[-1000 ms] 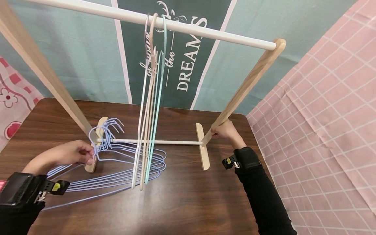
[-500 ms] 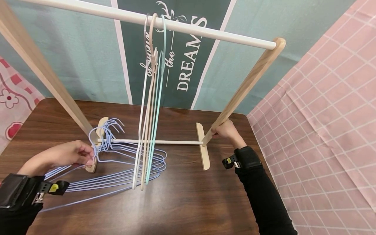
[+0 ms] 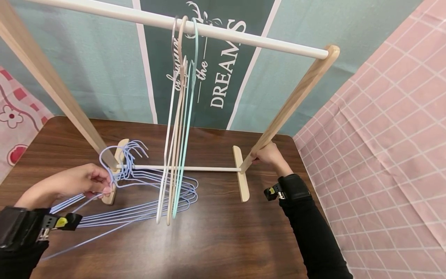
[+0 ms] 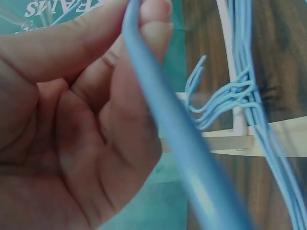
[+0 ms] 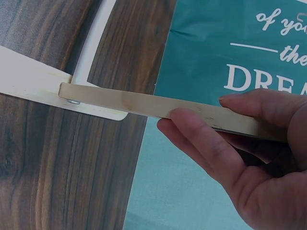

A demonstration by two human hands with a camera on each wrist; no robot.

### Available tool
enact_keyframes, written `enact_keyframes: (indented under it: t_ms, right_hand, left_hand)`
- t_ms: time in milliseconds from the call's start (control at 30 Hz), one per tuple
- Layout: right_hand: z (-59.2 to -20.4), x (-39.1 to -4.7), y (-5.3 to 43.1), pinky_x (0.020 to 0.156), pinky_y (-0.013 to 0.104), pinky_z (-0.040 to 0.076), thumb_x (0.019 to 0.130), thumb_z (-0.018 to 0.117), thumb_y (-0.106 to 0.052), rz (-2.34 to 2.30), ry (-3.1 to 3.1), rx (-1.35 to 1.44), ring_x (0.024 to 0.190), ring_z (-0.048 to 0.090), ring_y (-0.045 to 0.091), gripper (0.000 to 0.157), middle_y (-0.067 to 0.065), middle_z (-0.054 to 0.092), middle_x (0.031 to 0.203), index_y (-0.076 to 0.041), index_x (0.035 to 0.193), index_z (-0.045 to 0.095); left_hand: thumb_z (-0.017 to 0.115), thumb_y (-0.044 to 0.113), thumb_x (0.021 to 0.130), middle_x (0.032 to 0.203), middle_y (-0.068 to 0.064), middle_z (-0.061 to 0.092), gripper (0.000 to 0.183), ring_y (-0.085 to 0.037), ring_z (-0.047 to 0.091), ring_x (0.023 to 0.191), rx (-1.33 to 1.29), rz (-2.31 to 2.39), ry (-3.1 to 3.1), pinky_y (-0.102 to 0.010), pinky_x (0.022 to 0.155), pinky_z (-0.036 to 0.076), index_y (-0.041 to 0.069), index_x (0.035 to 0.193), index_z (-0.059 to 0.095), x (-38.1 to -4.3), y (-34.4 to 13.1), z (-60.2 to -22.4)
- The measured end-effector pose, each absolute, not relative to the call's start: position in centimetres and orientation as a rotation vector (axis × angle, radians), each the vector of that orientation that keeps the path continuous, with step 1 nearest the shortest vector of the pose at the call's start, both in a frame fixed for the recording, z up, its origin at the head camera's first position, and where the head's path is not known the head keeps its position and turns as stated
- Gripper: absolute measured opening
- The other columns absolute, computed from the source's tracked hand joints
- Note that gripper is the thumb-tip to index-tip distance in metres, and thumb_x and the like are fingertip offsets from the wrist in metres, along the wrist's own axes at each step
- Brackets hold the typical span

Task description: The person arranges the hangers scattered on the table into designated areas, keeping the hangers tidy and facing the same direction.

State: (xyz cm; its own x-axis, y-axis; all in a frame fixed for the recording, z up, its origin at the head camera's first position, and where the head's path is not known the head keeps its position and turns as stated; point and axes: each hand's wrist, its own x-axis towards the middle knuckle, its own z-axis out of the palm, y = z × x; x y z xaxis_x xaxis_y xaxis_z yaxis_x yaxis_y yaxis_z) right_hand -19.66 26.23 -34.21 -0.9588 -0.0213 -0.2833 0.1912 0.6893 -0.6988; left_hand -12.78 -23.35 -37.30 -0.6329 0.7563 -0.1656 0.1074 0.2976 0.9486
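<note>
My left hand [image 3: 81, 180] pinches a blue wire hanger [image 4: 175, 124] near the base of its hook, thumb and fingertips together. That hanger is raised at its hook end, over a pile of several like blue hangers [image 4: 220, 98] lying on the table, their hooks bunched by the rack's left foot. On the other side, my right hand [image 3: 270, 155] grips the right wooden post [image 5: 139, 103] of the rack low down, thumb on one side and fingers on the other. A white hanger [image 3: 168, 128], beige hangers and a mint hanger [image 3: 186, 141] hang from the white top bar [image 3: 251, 37].
The rack's left post [image 3: 62, 93] slants up past my left arm. A thin white lower bar [image 3: 209, 169] joins the two wooden feet. Behind the dark wood table [image 3: 223, 240] hangs a teal cloth [image 3: 94, 69]; a pink checked cloth [image 3: 390, 135] borders the right.
The pinched blue hanger has tilted, its hook swinging left and its lower bar shifting toward me. My left wrist has drawn slightly left and back. My right hand stays put.
</note>
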Motion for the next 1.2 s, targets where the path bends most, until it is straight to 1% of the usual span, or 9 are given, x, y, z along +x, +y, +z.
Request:
enact_keyframes:
  t_ms: [133, 333, 433, 600, 667, 833, 967, 1200]
  right_hand:
    - [-34.2, -19.7, 26.2, 0.063, 0.031, 0.053, 0.081, 0.055, 0.004, -1.137, 2.626, 0.145, 0.082, 0.065, 0.033, 0.024, 0.029, 0.06, 0.099, 0.013, 0.103, 0.059]
    - [-34.2, -19.7, 26.3, 0.063, 0.03, 0.053, 0.082, 0.054, 0.005, -1.141, 2.622, 0.138, 0.081, 0.065, 0.033, 0.024, 0.03, 0.06, 0.1, 0.014, 0.104, 0.058]
    - [-34.1, -19.7, 26.3, 0.063, 0.03, 0.053, 0.082, 0.055, 0.005, -1.138, 2.625, 0.136, 0.081, 0.065, 0.033, 0.024, 0.03, 0.06, 0.1, 0.014, 0.104, 0.059]
    - [-34.1, -19.7, 26.2, 0.063, 0.03, 0.053, 0.082, 0.054, 0.005, -1.137, 2.629, 0.128, 0.081, 0.065, 0.033, 0.024, 0.03, 0.06, 0.1, 0.014, 0.104, 0.059]
    - [-34.1, -19.7, 26.2, 0.063, 0.03, 0.053, 0.082, 0.054, 0.004, -1.14, 2.628, 0.128, 0.081, 0.065, 0.032, 0.024, 0.03, 0.06, 0.1, 0.013, 0.104, 0.059]
    - [-34.3, -19.7, 26.3, 0.063, 0.03, 0.053, 0.081, 0.054, 0.005, -1.142, 2.627, 0.123, 0.081, 0.065, 0.032, 0.024, 0.03, 0.06, 0.099, 0.014, 0.104, 0.059]
    - [-34.2, -19.7, 26.2, 0.062, 0.03, 0.053, 0.081, 0.054, 0.004, -1.142, 2.63, 0.13, 0.083, 0.064, 0.035, 0.025, 0.03, 0.059, 0.1, 0.014, 0.104, 0.059]
    - [-34.0, -19.5, 26.2, 0.063, 0.03, 0.053, 0.082, 0.054, 0.004, -1.144, 2.636, 0.13, 0.083, 0.065, 0.033, 0.024, 0.03, 0.059, 0.1, 0.013, 0.104, 0.059]
  left_hand:
    - [0.052, -0.007, 0.087, 0.064, 0.009, 0.05, 0.008, -0.001, 0.043, 0.053, 0.784, 1.397, 1.983, -0.022, 0.042, 0.036, -0.008, 0.08, 0.056, -12.8, -23.7, -36.9]
    - [0.052, -0.008, 0.087, 0.065, 0.011, 0.053, 0.008, 0.0, 0.043, 0.053, 0.786, 1.421, 2.026, -0.024, 0.039, 0.034, -0.009, 0.081, 0.057, -12.8, -23.9, -36.2]
    - [0.053, -0.009, 0.086, 0.064, 0.011, 0.052, 0.008, 0.0, 0.041, 0.051, 0.748, 1.409, 2.096, -0.024, 0.039, 0.032, -0.007, 0.081, 0.058, -12.8, -24.0, -35.8]
    - [0.055, -0.008, 0.086, 0.064, 0.011, 0.055, 0.011, -0.001, 0.043, 0.052, 0.624, 1.345, 2.241, -0.021, 0.042, 0.037, -0.002, 0.079, 0.062, -12.7, -24.1, -35.1]
    - [0.056, -0.006, 0.086, 0.064, 0.01, 0.056, 0.01, -0.001, 0.045, 0.052, 0.574, 1.302, 2.304, -0.021, 0.045, 0.041, -0.002, 0.079, 0.062, -12.7, -23.9, -34.8]
    - [0.058, -0.001, 0.087, 0.064, 0.007, 0.058, 0.009, -0.003, 0.049, 0.053, 0.416, 1.225, 2.394, -0.023, 0.048, 0.045, -0.009, 0.083, 0.061, -12.6, -23.1, -34.1]
    - [0.06, 0.001, 0.087, 0.067, 0.004, 0.061, 0.011, -0.005, 0.052, 0.055, 0.323, 1.18, 2.44, -0.025, 0.051, 0.048, -0.01, 0.085, 0.06, -12.6, -22.4, -33.7]
    - [0.06, -0.002, 0.085, 0.07, -0.002, 0.065, 0.01, -0.003, 0.056, 0.057, 0.261, 1.204, 2.505, -0.024, 0.053, 0.05, -0.012, 0.087, 0.06, -12.6, -21.7, -33.2]
